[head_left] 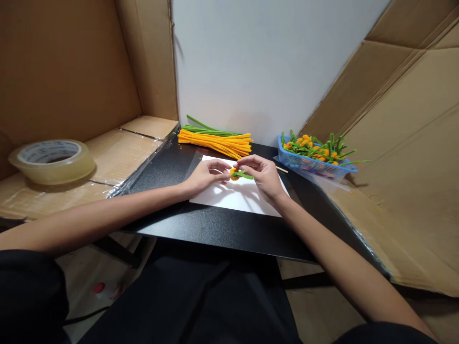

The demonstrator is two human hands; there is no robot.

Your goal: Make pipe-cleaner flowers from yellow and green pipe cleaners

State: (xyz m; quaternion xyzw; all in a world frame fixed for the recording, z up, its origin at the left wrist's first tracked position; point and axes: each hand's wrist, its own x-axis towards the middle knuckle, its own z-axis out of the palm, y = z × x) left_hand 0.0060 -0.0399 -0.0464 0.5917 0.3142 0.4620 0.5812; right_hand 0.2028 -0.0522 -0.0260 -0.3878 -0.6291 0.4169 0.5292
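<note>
Between my hands, just above a white sheet of paper (pixel 229 199), is a small pipe-cleaner flower (pixel 234 175) with an orange head and a green stem pointing right. My left hand (pixel 205 178) pinches the left side of the orange head between thumb and fingers. From the right, my right hand (pixel 264 176) curls its fingers over the flower, closed at the head and the green stem. The exact contact of its fingertips is partly hidden.
Behind the paper lies a bundle of orange pipe cleaners (pixel 215 141) with green pipe cleaners (pixel 211 130) beyond. A blue basket (pixel 304 162) of finished flowers stands right. A thin stick (pixel 282 169) lies near my right hand. A tape roll (pixel 53 165) sits on cardboard at left.
</note>
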